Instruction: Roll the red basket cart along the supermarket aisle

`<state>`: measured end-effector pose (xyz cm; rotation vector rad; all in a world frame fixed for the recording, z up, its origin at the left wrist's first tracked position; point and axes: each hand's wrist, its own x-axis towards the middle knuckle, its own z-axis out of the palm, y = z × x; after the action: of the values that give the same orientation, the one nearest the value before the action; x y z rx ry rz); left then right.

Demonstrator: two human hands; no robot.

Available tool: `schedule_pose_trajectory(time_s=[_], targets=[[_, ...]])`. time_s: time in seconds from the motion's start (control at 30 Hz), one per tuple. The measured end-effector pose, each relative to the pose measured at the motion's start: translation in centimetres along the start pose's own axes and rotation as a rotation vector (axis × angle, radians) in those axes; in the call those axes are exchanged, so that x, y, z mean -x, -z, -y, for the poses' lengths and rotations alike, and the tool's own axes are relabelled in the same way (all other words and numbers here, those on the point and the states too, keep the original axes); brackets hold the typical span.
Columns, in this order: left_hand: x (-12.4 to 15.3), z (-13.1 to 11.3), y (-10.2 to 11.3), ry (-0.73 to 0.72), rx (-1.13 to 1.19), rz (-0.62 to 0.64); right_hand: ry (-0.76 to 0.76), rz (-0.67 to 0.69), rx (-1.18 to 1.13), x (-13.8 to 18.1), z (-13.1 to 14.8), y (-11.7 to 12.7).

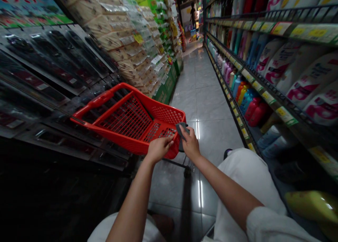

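A red plastic shopping cart (137, 142) stands askew in the aisle, its basket showing nothing inside. My left hand (159, 149) is closed at the rim of the basket's near corner, fingers curled; the grip is partly hidden. Just right of it, my right hand (191, 143) pinches a dark grey cloth (181, 132) against the end of the basket. Part of the cloth hangs down over the outer red wall.
Shelves of bottles (280, 62) run along the right, with price tags on their edges. Packaged goods (124, 41) are stacked at left, beside hanging black packs (50, 59). Grey floor tiles (208, 90) lead to a distant person (192, 15). A yellow package (311, 205) lies low at right.
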<state>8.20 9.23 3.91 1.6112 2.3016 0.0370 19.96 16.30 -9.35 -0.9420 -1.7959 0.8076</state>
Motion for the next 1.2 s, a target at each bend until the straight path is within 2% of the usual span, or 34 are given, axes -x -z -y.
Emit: schedule_pose_trajectory(time_s=[0.13, 0.33, 0.53, 0.63, 0.73, 0.87, 1.03, 1.13, 1.2], targets=[[-0.1, -0.5, -0.2, -0.004, -0.049, -0.028, 0.081, 0.077, 0.124, 0.8, 0.6, 0.8], [0.6, -0.9, 0.0, 0.027, -0.052, -0.023, -0.062, 0.038, 0.189, -3.4, 0.0, 2.4], [0.3, -1.2, -0.4, 0.028, -0.065, -0.035, 0.071, 0.111, 0.197, 0.2, 1.4, 1.9], [0.4, -1.2, -0.8, 0.023, -0.069, -0.071, 0.081, 0.147, 0.290, 0.0, 1.6, 2.5], [0.9, -0.3, -1.0, -0.107, -0.064, -0.066, -0.004, 0.124, 0.375, -2.2, 1.2, 3.4], [1.6, 2.6, -0.4, -0.346, -0.059, -0.081, -0.079, 0.136, 0.431, -3.9, 0.7, 3.7], [1.7, 5.7, -0.2, -0.345, -0.089, -0.133, 0.056, 0.235, 0.475, -2.4, 1.5, 3.5], [1.6, 5.7, -0.6, -0.341, -0.087, -0.154, 0.163, 0.285, 0.492, -1.0, 2.3, 3.5], [1.6, 5.3, -0.8, -0.333, -0.081, -0.167, 0.183, 0.297, 0.522, -0.5, 2.7, 3.6]])
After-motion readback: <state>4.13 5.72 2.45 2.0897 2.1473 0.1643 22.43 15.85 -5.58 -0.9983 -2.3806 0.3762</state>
